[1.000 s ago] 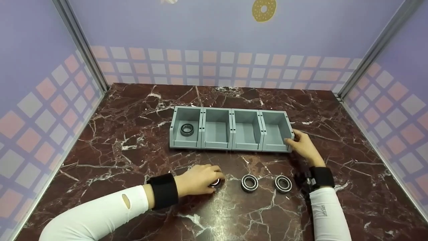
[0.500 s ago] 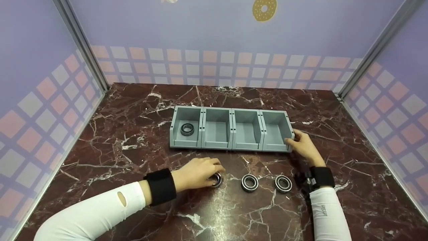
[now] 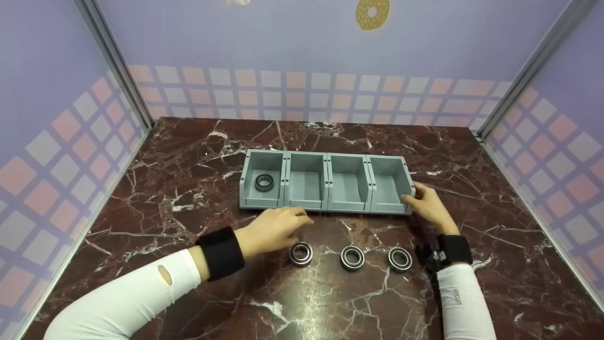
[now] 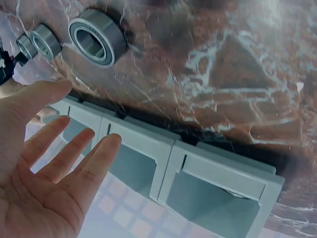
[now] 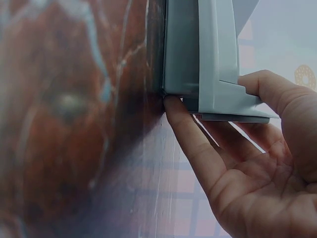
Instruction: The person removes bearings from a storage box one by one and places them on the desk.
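Observation:
My left hand [image 3: 273, 230] is empty, its fingers spread between a metal ball bearing [image 3: 301, 254] and the front of a row of grey storage bins [image 3: 306, 205]. The left wrist view shows the same bearing [image 4: 98, 37] apart from the thumb and fingers [image 4: 94, 173]. At the row's right end my right hand [image 3: 427, 205] grips the side wall of the last bin, thumb over the inner edge. In the right wrist view the fingers lie along the outside of that bin [image 5: 223, 64]. Another bearing [image 3: 264, 182] lies flat inside the leftmost bin.
Two more bearings, a middle one [image 3: 352, 258] and a right one [image 3: 399, 259], lie on the dark red marble-patterned table [image 3: 188, 156]. Tiled-pattern walls [image 3: 321, 89] enclose the back and sides of the table.
My left hand has let go of the bearing and moved away from it toward the bins. That bearing now lies uncovered on the table. The right hand keeps its grip.

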Demonstrator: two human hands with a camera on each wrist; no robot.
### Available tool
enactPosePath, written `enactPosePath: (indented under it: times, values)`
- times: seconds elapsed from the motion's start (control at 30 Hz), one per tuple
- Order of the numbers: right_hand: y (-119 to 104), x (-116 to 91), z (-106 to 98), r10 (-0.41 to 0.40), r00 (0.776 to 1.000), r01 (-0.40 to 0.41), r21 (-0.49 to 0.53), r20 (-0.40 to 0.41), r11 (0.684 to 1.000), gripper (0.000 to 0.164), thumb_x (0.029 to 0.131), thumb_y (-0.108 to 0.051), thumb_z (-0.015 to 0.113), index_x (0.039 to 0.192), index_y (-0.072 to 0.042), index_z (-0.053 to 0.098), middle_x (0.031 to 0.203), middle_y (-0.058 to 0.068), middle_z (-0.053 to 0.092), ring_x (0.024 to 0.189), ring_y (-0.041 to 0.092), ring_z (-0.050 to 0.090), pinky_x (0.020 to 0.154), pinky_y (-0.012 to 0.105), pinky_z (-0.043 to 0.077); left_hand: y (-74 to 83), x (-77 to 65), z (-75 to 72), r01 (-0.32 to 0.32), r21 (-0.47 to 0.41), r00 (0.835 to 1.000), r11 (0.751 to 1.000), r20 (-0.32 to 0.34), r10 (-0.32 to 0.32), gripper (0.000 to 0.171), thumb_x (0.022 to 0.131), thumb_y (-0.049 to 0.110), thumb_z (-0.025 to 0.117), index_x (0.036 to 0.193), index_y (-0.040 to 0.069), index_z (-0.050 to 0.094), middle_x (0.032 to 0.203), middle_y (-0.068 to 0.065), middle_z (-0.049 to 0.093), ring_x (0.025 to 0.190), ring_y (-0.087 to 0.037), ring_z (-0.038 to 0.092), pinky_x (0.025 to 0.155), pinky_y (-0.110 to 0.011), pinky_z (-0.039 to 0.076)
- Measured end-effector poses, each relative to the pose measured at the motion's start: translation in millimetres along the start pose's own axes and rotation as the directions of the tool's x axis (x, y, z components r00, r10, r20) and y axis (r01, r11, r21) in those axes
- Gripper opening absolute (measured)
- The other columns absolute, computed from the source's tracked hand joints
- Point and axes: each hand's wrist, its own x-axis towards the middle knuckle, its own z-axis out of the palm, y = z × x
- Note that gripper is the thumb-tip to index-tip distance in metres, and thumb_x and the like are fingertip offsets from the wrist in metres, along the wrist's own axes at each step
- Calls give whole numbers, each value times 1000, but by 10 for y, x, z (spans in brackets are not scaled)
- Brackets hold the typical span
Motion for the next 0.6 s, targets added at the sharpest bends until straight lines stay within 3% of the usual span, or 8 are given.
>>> enactPosePath:
  times: [0.33, 0.6]
  values:
    - [-8, -5, -8, 9, 1000, -9, 22, 1, 1000, 46, 98, 1, 60, 140, 17, 51, 121, 39, 64, 81, -7, 58, 70, 11, 50, -127, 56, -120, 107, -50, 994, 993, 20, -106, 47, 87, 13, 79, 132, 8, 67, 127, -14, 68, 113, -33, 69, 91, -46, 62]
    - [-8, -9, -9, 1, 1000, -1, 5, 1, 1000, 45, 98, -1, 61, 138, 16, 52, 120, 39, 64, 80, -7, 58, 70, 11, 50, -264, 65, -195, 128, -48, 991, 991, -23, -130, 47, 86, 10, 78, 132, 8, 68, 126, -13, 69, 112, -32, 69, 91, -47, 62]
